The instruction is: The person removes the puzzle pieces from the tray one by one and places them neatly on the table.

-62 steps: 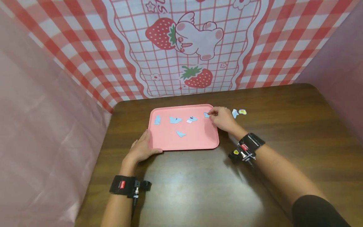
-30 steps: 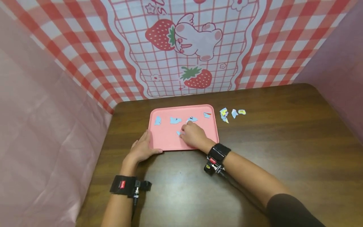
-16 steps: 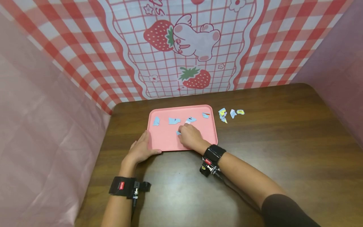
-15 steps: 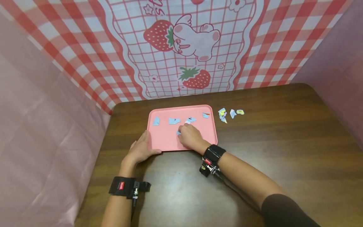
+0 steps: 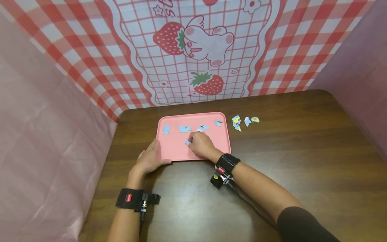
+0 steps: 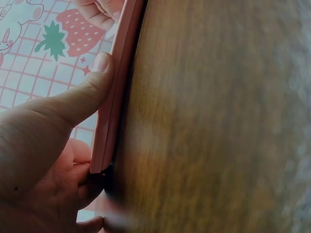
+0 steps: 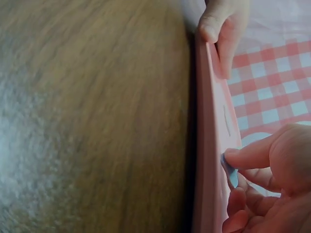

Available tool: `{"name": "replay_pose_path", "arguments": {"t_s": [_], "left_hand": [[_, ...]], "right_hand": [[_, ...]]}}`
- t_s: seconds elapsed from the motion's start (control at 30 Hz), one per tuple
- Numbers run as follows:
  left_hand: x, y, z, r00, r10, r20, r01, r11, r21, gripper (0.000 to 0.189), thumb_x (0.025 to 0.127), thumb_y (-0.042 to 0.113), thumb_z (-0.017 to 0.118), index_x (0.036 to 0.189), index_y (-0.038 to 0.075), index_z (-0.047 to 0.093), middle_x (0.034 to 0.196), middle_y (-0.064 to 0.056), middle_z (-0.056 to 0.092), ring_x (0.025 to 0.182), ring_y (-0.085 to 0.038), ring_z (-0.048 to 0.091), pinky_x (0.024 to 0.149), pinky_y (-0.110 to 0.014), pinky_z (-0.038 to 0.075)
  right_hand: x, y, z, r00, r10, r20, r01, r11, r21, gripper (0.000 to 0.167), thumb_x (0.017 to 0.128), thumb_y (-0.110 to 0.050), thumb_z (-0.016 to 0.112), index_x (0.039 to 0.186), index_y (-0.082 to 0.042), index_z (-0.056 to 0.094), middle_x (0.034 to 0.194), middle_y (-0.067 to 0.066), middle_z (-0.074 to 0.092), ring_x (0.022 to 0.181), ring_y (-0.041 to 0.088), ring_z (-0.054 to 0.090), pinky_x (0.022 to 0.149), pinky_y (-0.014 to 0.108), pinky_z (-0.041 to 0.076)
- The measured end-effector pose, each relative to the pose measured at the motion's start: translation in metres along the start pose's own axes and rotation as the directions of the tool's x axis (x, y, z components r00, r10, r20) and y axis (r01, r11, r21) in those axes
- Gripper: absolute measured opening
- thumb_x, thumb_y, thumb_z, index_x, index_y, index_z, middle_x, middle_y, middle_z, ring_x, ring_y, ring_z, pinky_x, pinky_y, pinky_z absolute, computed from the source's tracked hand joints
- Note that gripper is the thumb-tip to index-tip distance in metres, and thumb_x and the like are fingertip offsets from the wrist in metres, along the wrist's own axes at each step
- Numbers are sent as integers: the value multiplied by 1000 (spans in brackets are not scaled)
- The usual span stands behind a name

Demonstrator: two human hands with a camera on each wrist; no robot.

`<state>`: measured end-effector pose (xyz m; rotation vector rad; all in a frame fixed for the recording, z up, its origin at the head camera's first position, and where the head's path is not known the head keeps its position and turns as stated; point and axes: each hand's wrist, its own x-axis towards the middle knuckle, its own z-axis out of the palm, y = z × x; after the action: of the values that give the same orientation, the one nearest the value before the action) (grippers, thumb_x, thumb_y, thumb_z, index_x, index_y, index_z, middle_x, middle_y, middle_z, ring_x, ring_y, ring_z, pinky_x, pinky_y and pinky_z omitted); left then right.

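My right hand (image 5: 202,144) pinches a light-blue paper piece (image 5: 188,142) between thumb and fingers, low over the pink tray (image 5: 178,153). In the right wrist view that piece (image 7: 230,171) stands tilted against the thumb. My left hand (image 5: 148,159) rests at the tray's near left corner, its thumb along the front rim and its outstretched fingers along the left side. Behind the right hand, a row of irregular printed pieces lies in the tray: a blue one (image 5: 166,129) at left, another (image 5: 185,129), one with a white patch (image 5: 203,128), and one with a red stripe (image 5: 218,123).
On the brown table (image 5: 287,151), right of the tray, lie a yellow-and-blue cluster of pieces (image 5: 237,123), a pale blue piece (image 5: 247,121) and a yellow piece (image 5: 255,119). A red-and-white strawberry cloth (image 5: 169,80) hangs behind. Both wrists wear black camera straps (image 5: 130,198).
My right hand has moved from the striped piece at the tray's right end to the lower middle piece, and now shifts it slightly left. The left hand stays at the corner.
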<state>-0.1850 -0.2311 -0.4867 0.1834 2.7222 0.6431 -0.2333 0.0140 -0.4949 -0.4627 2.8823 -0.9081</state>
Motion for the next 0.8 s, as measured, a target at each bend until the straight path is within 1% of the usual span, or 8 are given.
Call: {"name": "replay_pose_path", "arguments": {"t_s": [0.13,0.37,0.47,0.57,0.8], "left_hand": [[-2,0,-1,1000,-2,-1,1,1000,-5,120,86,61,71,160,-3,1,167,-22,6,154,-33,9,116,-65,10],[-3,0,-3,1000,3,-6,-3,1000,-16,121,85,62,71,160,-3,2,167,-22,6,154,-34,9,116,-66,10],[-2,0,-3,1000,6,-4,-6,1000,-3,121,85,63,70,160,-3,2,167,-22,6,154,-34,8,116,-66,10],[-2,-2,-2,1000,6,4,-6,1000,2,121,85,64,70,160,-3,2,167,-22,5,154,-33,8,116,-66,10],[-1,-1,-3,1000,17,-3,-17,1000,8,120,86,62,70,160,-3,2,167,-22,5,154,-33,8,116,-65,10]], "right_hand": [[-1,-1,-1,1000,-9,-5,9,999,44,9,92,-18,73,89,-9,72,91,3,72,82,22,66,76,39,53],[-1,-1,-9,1000,-7,-23,11,984,179,3,84,-8,73,85,-7,70,76,0,68,69,16,61,68,32,49],[0,0,-12,999,-7,-34,14,978,210,3,83,-8,72,85,-7,70,74,-1,67,69,14,61,67,30,48],[-1,1,-15,999,-3,-46,14,974,227,3,82,-8,72,85,-7,70,75,-1,68,70,13,62,68,30,49],[-1,4,-23,996,22,-84,5,951,309,6,83,-9,75,86,-8,70,77,1,68,74,16,62,72,32,50]]}}
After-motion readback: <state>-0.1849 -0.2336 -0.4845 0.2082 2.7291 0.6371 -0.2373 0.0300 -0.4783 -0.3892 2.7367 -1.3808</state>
